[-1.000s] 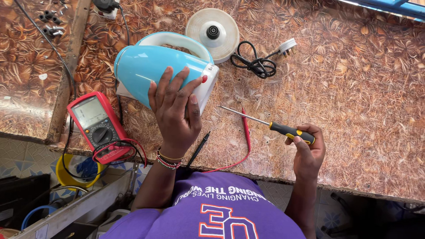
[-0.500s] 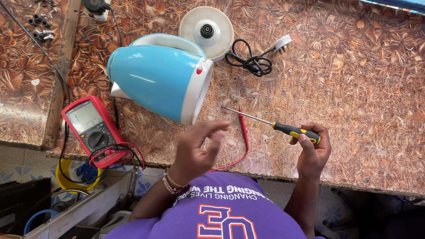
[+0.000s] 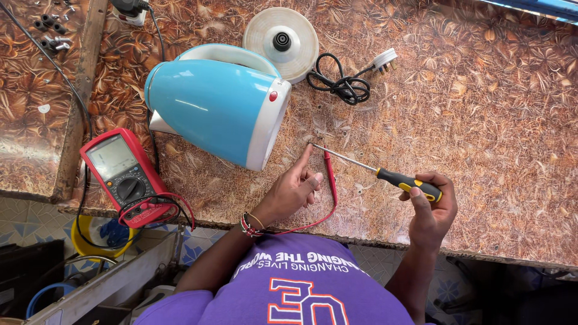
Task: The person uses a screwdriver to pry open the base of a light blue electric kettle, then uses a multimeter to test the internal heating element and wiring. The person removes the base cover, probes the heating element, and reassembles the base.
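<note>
My right hand (image 3: 430,207) is gripping the screwdriver (image 3: 385,174) | my left hand (image 3: 292,189) is loose, forefinger touching its tip | blue kettle (image 3: 211,105) is lying at 10 o'clock.

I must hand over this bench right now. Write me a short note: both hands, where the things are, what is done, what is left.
Left hand: empty, one finger at the screwdriver tip, by the red probe.
Right hand: grips the screwdriver by its handle, shaft flat on the table.
Blue kettle: on its side, bottom toward the hands.
Kettle base and cord: behind it, apart.
Multimeter: left of the kettle.
Done: kettle off its base.
Left: kettle bottom apparently unopened.
</note>
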